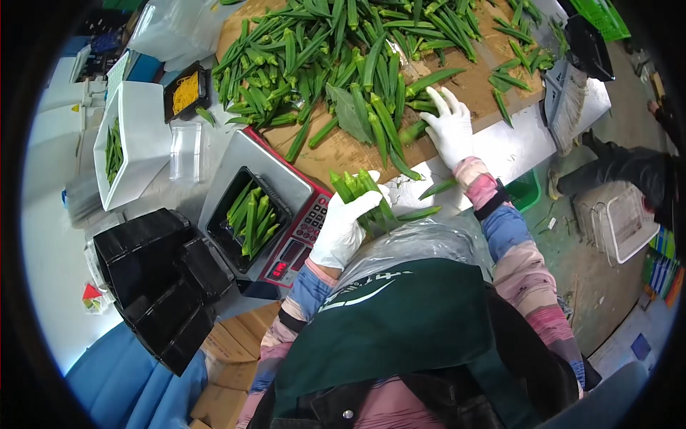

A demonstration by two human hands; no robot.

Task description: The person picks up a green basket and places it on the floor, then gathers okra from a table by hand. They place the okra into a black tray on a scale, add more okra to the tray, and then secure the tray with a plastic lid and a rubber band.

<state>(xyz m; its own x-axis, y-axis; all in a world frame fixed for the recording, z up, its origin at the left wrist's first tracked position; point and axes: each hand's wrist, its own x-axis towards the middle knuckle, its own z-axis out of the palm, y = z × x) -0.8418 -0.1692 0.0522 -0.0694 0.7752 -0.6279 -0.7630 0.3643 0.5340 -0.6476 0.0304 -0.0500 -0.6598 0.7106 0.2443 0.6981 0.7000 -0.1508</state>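
Note:
My left hand (341,227), in a white glove, is closed around a small bunch of okra pods (350,187) in front of my apron. My right hand (449,132), also gloved in white, reaches over the near edge of the cardboard with its fingers apart. An okra pod (413,133) lies right by its thumb, and another okra pod (434,81) is just beyond its fingertips. The large okra pile (307,64) spreads across the cardboard (289,146). Left of my left hand, a black tray (280,209) holding several okra pods rests on a red-edged digital scale (309,222).
Stacked black trays (143,247) stand left of the scale. A white bin (146,129) holds more okra, and a black tray (204,75) holds rubber bands (184,93). A brush (564,96) lies at the table's right edge. At right, a person's leg (607,171) shows near a crate (618,222).

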